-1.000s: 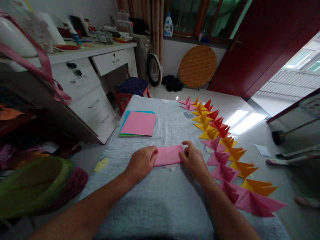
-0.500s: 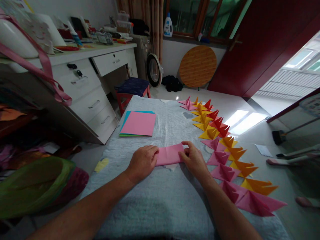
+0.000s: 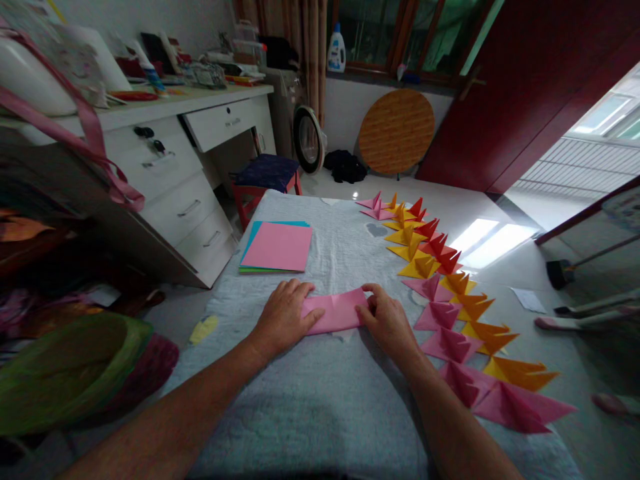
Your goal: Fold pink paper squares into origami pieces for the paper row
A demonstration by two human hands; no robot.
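A pink sheet of origami paper point(image 3: 340, 312), folded into a rectangle with a crease across its middle, lies in front of me on the cloth-covered table point(image 3: 320, 393). My left hand point(image 3: 286, 312) grips its left end, with the thumb on top and the fingers at the far edge. At the right end, my right hand point(image 3: 384, 312) pinches the paper between thumb and forefinger. Beyond my left hand sits a stack of square paper point(image 3: 277, 247), pink on top with blue and green edges showing. Rows of folded paper cranes point(image 3: 445, 343) in pink, yellow, orange and red line the right side.
A white desk point(image 3: 170, 173) with drawers stands at the left, and a green-rimmed bin point(image 3: 135, 340) is below it. Past the table's far end are a stool point(image 3: 265, 172), a washing machine point(image 3: 307, 137) with its door ajar and a round wooden board point(image 3: 397, 132).
My left hand has shifted slightly left, its thumb now laid over the paper's face and its fingers moved to the far edge. The right hand keeps its pinch.
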